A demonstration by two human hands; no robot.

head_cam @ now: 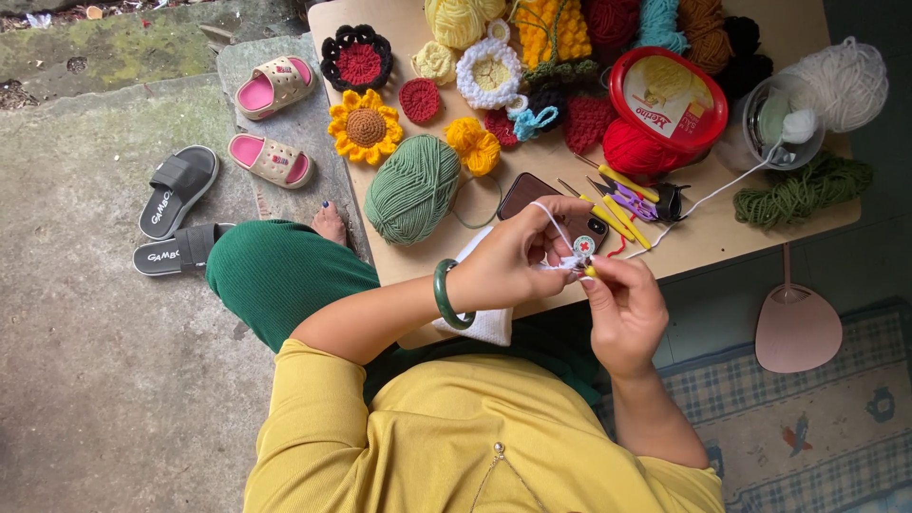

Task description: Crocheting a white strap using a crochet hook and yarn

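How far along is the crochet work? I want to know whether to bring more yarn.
Done: finished flowers, such as the sunflower, lie on the table. In hand: the left hand and right hand work white yarn on a small round piece. Left: the green skein looks unused.

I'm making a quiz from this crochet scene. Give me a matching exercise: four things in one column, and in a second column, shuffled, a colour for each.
Things:
1. Yarn ball nearest the left hand
2. Tub lid
3. Bangle on the left wrist
4. Hook handle at the right hand

Colours:
A. Red
B. Yellow
C. Sage green
D. Dark green

Pairs: 1-C, 2-A, 3-D, 4-B
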